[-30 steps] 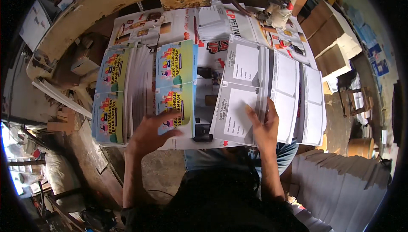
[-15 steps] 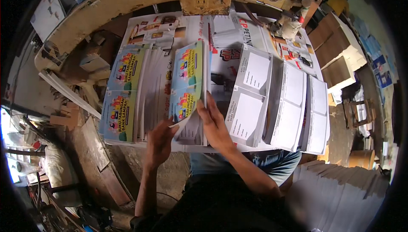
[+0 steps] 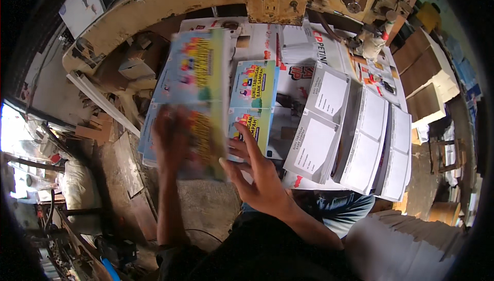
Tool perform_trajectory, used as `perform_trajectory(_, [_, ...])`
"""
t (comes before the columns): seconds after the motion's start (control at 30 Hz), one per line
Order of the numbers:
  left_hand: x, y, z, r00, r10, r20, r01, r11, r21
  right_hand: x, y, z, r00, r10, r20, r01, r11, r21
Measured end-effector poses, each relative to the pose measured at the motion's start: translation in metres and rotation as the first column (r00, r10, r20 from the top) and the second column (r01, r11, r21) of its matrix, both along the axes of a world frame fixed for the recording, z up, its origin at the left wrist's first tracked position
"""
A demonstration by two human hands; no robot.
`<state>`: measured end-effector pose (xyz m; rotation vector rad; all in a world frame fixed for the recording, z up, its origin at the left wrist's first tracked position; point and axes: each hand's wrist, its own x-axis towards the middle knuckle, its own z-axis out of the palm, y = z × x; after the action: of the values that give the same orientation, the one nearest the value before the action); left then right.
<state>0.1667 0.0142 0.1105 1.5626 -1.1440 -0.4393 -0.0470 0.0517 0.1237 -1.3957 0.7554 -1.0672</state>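
A double booklet (image 3: 198,70) with a colourful blue, yellow and green cover is raised and smeared by motion. My left hand (image 3: 172,132) grips it by its left side, the fingers blurred. Under it a stack of matching covers (image 3: 162,88) shows at the left edge. My right hand (image 3: 260,180) is open, its fingers spread beside the raised booklet. Its fingertips lie over the lower part of a second colourful cover (image 3: 254,85) in the middle of the table; from this angle I cannot tell whether they touch it.
To the right, stacks of grey-and-white printed sheets (image 3: 314,126) fan out in rows on a banner-covered table (image 3: 303,182). A worn metal machine (image 3: 275,3) stands at the far edge. Tall paper piles (image 3: 406,245) rise at the lower right, with wooden strips (image 3: 105,101) at the left.
My left hand has carried a colourful double booklet leftward from the middle to above the left stack. My right hand has come off the booklet's edge, its fingers spreading. The view has shifted slightly.
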Motion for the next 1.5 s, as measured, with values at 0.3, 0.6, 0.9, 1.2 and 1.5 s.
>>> perform_trajectory(0.3, [0.108, -0.023, -0.045, 0.780, -0.055, 0.623, -0.206, 0.918, 0.339, -0.089, 0.002, -0.005, 0.962, -0.154, -0.227, 0.109, 0.974, -0.199])
perform_trajectory(0.6, [0.078, -0.033, -0.013, 0.432, 0.225, 0.873, -0.369, 0.928, -0.057, -0.312, 0.012, -0.023, 0.203, -0.900, -0.385, 0.716, 0.404, -0.569])
perform_trajectory(0.9, [-0.312, -0.005, 0.000, 0.410, -0.802, 0.435, 0.884, 0.467, 0.029, -0.432, 0.067, -0.067, 0.108, -0.727, -0.678, 0.852, 0.419, -0.313])
perform_trajectory(1.2, [-0.364, -0.008, -0.033, 0.095, -0.933, 0.346, 0.962, 0.176, 0.210, -0.407, 0.088, -0.022, 0.017, -0.787, -0.616, 0.884, 0.300, -0.358])
perform_trajectory(1.5, [-0.350, 0.013, -0.015, 0.492, -0.869, -0.052, 0.858, 0.474, 0.197, -0.400, 0.104, -0.018, 0.321, -0.858, -0.401, 0.944, 0.325, 0.059])
